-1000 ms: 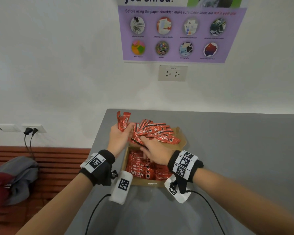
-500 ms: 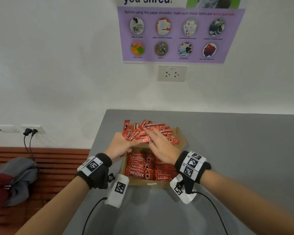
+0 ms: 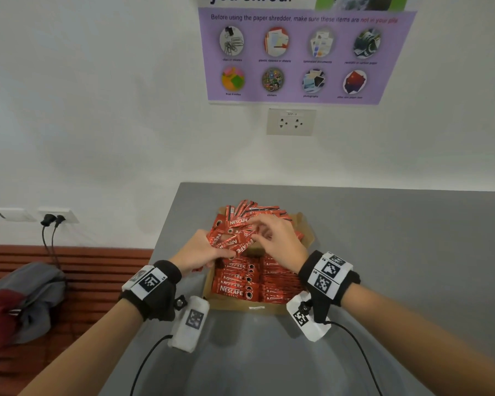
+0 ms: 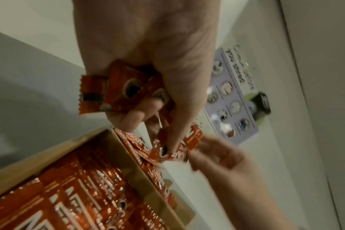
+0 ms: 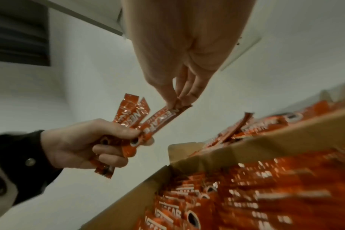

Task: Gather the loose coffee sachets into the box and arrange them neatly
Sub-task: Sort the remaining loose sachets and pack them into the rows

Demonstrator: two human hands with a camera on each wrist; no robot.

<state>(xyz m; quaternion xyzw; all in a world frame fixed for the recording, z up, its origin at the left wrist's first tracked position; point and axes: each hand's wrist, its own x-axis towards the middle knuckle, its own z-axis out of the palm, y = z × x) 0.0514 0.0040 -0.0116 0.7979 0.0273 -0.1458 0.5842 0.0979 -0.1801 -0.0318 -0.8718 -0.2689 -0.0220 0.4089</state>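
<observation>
From my remote seat, nearest me the cardboard box [image 3: 212,302] on the grey bench [image 3: 383,252] holds flat rows of glossy red foil sachets [image 3: 235,290]. A second ago my left hand [image 3: 196,252] was raised by the box's far-left corner; now it sits lower, fingers [image 5: 116,132] clamped on a fanned bundle [image 5: 132,118]. My right hand [image 3: 280,244] pinches one stick [image 5: 163,121] by its crimped end. Beyond, loose sachets [image 3: 257,212] heap on the box's far end.

Black wristbands [image 3: 160,292], checkered tags, cables
</observation>
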